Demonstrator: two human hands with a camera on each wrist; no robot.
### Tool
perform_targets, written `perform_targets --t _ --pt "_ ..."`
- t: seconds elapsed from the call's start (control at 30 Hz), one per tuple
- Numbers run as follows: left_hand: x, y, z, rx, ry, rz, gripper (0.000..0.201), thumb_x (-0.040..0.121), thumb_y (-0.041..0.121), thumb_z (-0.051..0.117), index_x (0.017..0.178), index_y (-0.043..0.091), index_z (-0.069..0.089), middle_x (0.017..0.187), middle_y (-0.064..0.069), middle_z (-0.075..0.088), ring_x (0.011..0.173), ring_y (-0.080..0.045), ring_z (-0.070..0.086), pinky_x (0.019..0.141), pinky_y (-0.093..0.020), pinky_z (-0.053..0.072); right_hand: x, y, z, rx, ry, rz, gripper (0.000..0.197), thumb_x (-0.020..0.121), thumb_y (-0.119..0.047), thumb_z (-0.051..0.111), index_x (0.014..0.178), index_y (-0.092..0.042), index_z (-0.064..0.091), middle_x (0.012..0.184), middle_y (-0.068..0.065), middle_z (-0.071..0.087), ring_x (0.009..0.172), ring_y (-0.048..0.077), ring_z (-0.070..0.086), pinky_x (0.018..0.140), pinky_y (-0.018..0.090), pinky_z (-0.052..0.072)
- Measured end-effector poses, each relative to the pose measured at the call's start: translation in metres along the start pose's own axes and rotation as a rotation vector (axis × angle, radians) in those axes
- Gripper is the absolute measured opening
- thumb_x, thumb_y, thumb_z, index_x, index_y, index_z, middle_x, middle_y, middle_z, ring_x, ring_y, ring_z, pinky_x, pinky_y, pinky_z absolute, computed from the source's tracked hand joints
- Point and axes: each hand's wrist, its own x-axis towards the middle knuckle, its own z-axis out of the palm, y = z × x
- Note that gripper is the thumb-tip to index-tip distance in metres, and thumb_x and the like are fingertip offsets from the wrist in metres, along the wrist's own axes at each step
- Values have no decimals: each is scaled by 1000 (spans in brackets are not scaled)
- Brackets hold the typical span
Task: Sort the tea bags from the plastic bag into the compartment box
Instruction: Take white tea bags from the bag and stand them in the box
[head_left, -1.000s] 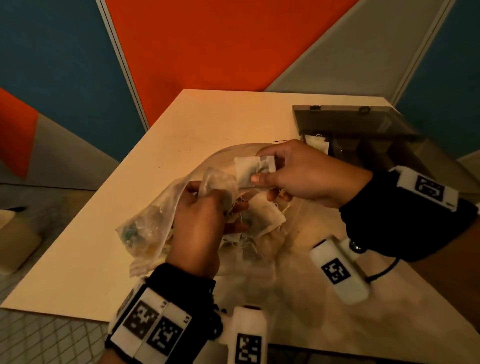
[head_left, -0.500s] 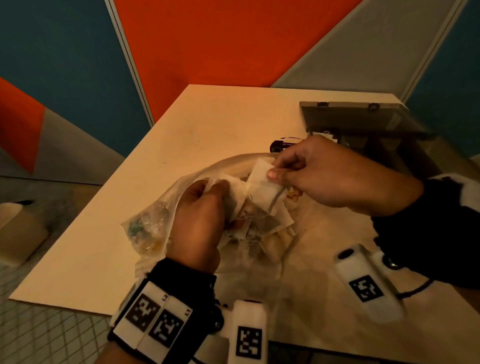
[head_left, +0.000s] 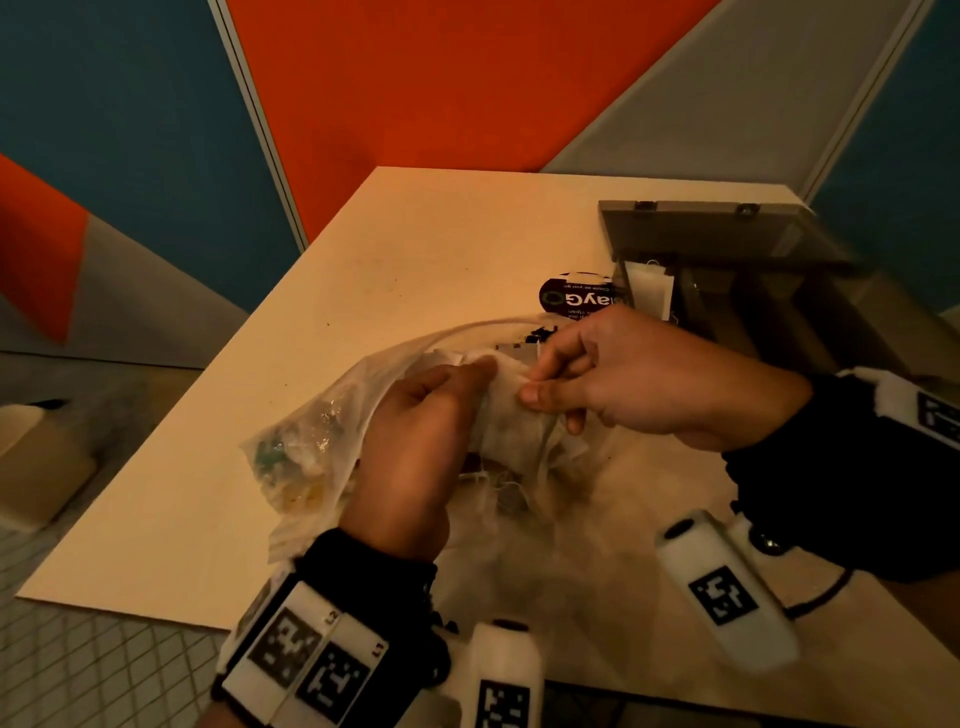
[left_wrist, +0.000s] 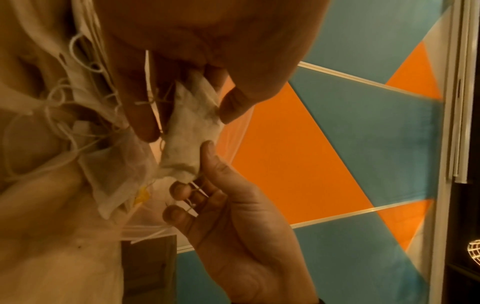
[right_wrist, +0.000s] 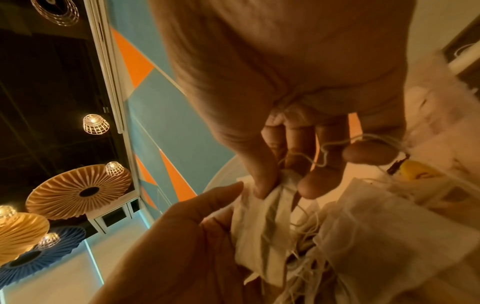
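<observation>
Since a second ago the right hand (head_left: 649, 379) has come down from holding a tea bag (left_wrist: 189, 131) raised to meet the left hand (head_left: 415, 441) low at the mouth of the plastic bag (head_left: 311, 452). Both hands now pinch this one tea bag, the right by thumb and forefinger, the left with curled fingers. Under the grip lies a tangle of more tea bags and white strings, too jumbled to count. The plastic bag spreads left of the grip on the pale table (head_left: 415, 249). Just beyond the grip lies one dark packet (head_left: 571, 299), and further right the compartment box (head_left: 727, 291), its lid up, with one tea bag visible inside. Behind stand orange, blue and grey wall panels (head_left: 441, 78).
</observation>
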Motion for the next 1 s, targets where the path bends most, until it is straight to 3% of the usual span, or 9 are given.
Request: perform_targets --t 0.23,0.47,0.6,0.73,0.83,0.93,1.0 --pt "-5 -5 -4 99 -103 46 16 92 16 62 92 7 75 80 -12 76 69 -23 71 63 -40 60 0 6 -5 46 37 0 7 85 -20 72 79 -16 73 57 -10 67 55 8 60 42 11 39" --pt "-2 -1 -8 96 -104 1 13 92 14 61 90 11 74 76 -4 76 62 -14 71 54 -29 59 -6 11 -22 -79 61 15 8 86 -15 70 83 -9 74 70 3 73 47 -2 55 42 9 40" --pt "-2 1 -6 29 -111 -54 12 89 14 63 87 15 75 76 3 76 64 -9 71 54 -25 57 -4 21 -24 -253 82 57 7 85 -21 72 80 -17 75 68 -2 73 57 6 60 63 26 54" --pt "-3 2 -5 -25 -91 -88 11 83 13 66 81 17 77 87 5 77 85 -18 70 72 -34 57 -7 32 -32 -413 38 137 8 86 -22 71 81 -18 76 66 -5 72 58 4 61 58 22 48" --pt "-3 3 -8 -41 -97 -96 16 80 14 65 74 20 79 89 6 77 94 -22 67 79 -38 55 -13 34 -45 -459 27 198 7 86 -20 71 80 -20 75 68 -4 72 65 8 64 58 22 46" --pt "-5 2 -9 -50 -132 -110 18 76 17 66 87 21 79 101 2 75 104 -27 65 93 -47 51 -21 31 -61 -557 87 214 10 87 -16 69 79 -19 74 73 -6 71 75 7 64 58 19 41" --pt "-5 1 -9 -58 -155 -114 29 71 19 65 98 16 76 110 -4 73 109 -31 62 98 -52 46 -28 24 -71 -615 102 189 14 88 -15 68 81 -27 70 81 -12 68 77 3 62 57 15 40"
